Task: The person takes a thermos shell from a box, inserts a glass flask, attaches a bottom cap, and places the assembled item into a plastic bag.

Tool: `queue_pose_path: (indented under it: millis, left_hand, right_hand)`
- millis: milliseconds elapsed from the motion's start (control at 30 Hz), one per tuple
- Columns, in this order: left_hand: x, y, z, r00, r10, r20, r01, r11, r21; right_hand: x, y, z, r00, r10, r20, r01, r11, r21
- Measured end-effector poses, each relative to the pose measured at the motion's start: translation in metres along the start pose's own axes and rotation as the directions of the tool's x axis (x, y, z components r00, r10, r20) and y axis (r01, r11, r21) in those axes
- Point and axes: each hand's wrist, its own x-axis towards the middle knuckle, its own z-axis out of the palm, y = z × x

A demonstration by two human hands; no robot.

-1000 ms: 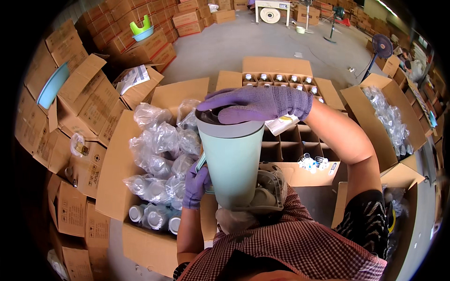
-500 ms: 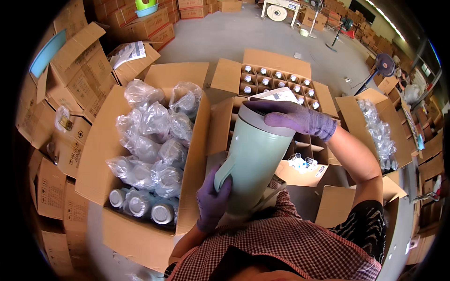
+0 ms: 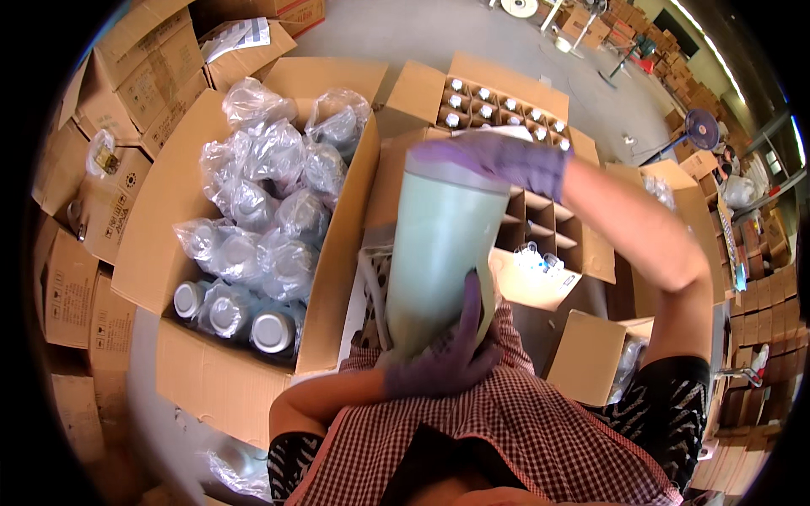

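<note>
In front of my chest stands a large pale green tumbler (image 3: pixel 443 244) with a grey lid rim (image 3: pixel 460 174), held nearly upright. Its handle (image 3: pixel 487 295) is on the right side of the body. My left hand (image 3: pixel 447 363), in a purple glove, supports the tumbler low down by the handle, thumb raised along it. Across the top lies my gloved right hand (image 3: pixel 506 160), closed over the lid and blurred by motion; it hides most of the lid.
At left, an open carton (image 3: pixel 337 278) holds several plastic-wrapped cups (image 3: pixel 274 152). Beyond the tumbler, a divided carton (image 3: pixel 472 72) holds white-capped bottles (image 3: pixel 485 110). Small clear plastic parts (image 3: pixel 540 260) lie on a flap. Cartons (image 3: pixel 110 202) stack at far left; a fan (image 3: pixel 702 128) stands right.
The tumbler has turned, bringing its handle from the left side to the right, and stands more upright. My left hand has moved right around its lower body. My right hand stays on the lid.
</note>
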Motion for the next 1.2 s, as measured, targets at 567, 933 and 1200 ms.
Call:
queue_pose_path:
  millis: [567, 933, 1200]
  left_hand:
    - [-0.078, -0.056, -0.072, 0.88, -0.405, 0.248, 0.389, 0.315, -0.866]
    - [-0.03, -0.008, -0.021, 0.993, -0.107, -0.056, 0.102, 0.991, -0.083]
    - [-0.05, -0.031, -0.046, 0.987, -0.156, -0.035, 0.128, 0.902, -0.413]
  right_hand:
    - [-0.08, 0.007, 0.006, 0.659, -0.666, 0.35, 0.752, 0.564, -0.342]
    - [-0.056, 0.04, -0.007, 0.966, -0.258, 0.021, 0.258, 0.951, -0.172]
    - [-0.081, -0.009, -0.01, 0.978, -0.187, -0.096, 0.129, 0.895, -0.427]
